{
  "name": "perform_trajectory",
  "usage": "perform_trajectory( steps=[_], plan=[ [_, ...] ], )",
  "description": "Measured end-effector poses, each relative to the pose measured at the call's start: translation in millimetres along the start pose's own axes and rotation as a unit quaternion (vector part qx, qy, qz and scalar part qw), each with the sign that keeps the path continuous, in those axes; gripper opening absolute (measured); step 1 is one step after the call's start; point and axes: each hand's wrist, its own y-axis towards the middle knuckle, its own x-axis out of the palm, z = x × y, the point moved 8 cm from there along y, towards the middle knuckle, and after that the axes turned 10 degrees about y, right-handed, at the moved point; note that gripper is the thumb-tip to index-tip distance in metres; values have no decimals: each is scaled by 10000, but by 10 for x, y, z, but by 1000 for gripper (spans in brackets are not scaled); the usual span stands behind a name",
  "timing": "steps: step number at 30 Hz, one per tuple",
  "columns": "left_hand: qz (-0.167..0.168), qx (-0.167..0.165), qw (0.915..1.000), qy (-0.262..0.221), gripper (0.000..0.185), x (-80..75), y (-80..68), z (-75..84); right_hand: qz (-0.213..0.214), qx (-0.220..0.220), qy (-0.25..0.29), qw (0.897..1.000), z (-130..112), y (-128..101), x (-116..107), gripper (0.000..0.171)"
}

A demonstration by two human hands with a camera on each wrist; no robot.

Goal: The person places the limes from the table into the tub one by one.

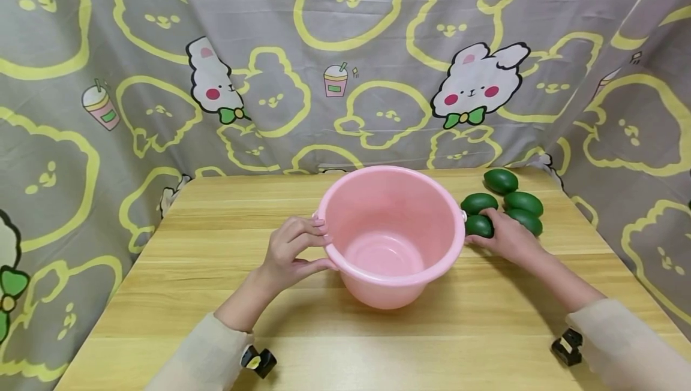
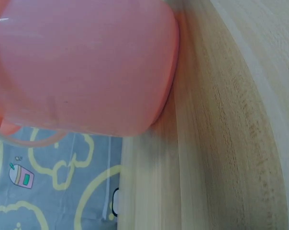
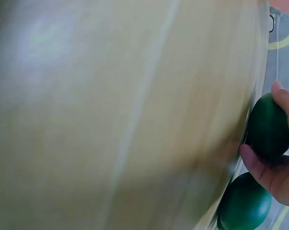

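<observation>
A pink plastic bucket (image 1: 385, 295) stands upright on the wooden table, its open top facing up and only its bare inside showing. My left hand (image 1: 291, 250) holds the bucket's left rim, fingers at the edge and thumb lower along the front. In the left wrist view the bucket's side (image 2: 87, 67) fills the upper left. Just right of the bucket, my right hand (image 1: 510, 236) grips a smooth, dark green oval fruit (image 1: 478, 226) between thumb and fingers. The right wrist view shows this fruit (image 3: 268, 127) with fingertips around it.
Several more green fruits lie close around the right hand, among them one at the back (image 1: 501, 181), one by the bucket (image 1: 479, 204) and one to the right (image 1: 523, 204). A patterned grey curtain (image 1: 378, 49) hangs behind the table (image 1: 216, 211) and at both sides.
</observation>
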Motion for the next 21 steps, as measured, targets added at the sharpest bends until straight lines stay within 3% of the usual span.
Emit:
perform_trajectory(
  steps=[5, 21],
  plan=[
    [-51, -48, 10000, 7, 43, 4, -5, -5, 189, -56, 223, 9996, 7, -18, -35, 74],
    [-178, -87, 9998, -78, 41, 2, 27, -31, 489, -15, 195, 9986, -106, -63, -257, 74]
  ],
)
